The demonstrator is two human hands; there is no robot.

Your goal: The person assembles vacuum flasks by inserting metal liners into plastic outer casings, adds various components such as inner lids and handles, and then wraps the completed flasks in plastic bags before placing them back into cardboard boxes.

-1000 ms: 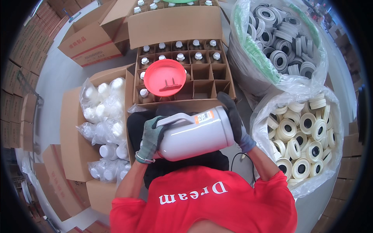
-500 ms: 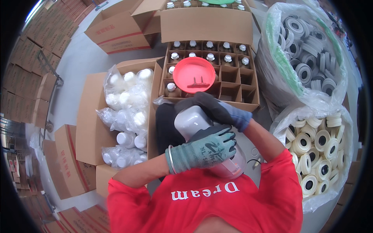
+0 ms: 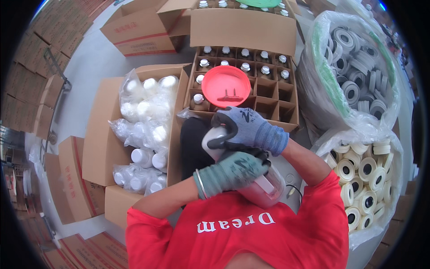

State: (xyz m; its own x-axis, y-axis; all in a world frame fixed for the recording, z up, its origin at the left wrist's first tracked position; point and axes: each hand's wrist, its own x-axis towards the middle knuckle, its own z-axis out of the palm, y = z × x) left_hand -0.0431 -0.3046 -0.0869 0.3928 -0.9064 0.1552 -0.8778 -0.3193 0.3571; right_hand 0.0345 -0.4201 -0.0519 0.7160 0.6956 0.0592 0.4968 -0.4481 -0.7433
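Pale grey jug (image 3: 256, 197) lies aslant on the lap, narrow end pointing away from the body, its white handle (image 3: 265, 184) toward the red shirt (image 3: 237, 240). Whether the jug touches the shirt, cannot tell.

Left hand (image 3: 242, 168), green glove, lies across the jug's middle, fingers bent over the far side; whether it grips or only steadies, hidden. Right hand (image 3: 245, 127), blue-grey glove, is curled round the narrow end, pinching it between dark-coated thumb and fingers.

Change: half a second ago the right hand was draped over that end, dark side showing; now it has rolled, back of the glove up. Jug nearly where it was. Reads as a firmer hold and attention on the narrow end.

Edges: divided carton (image 3: 244, 29) of capped bottles just beyond the right knuckles, red dish (image 3: 224, 83) on top. Left, a box (image 3: 99, 130) of bagged white bottles stands near the left forearm (image 3: 163, 199). Right, a bag of cream rings (image 3: 368, 201) sits near the right elbow. More room rightward, by my reading: grey floor, with a dark cable (image 3: 294, 188).
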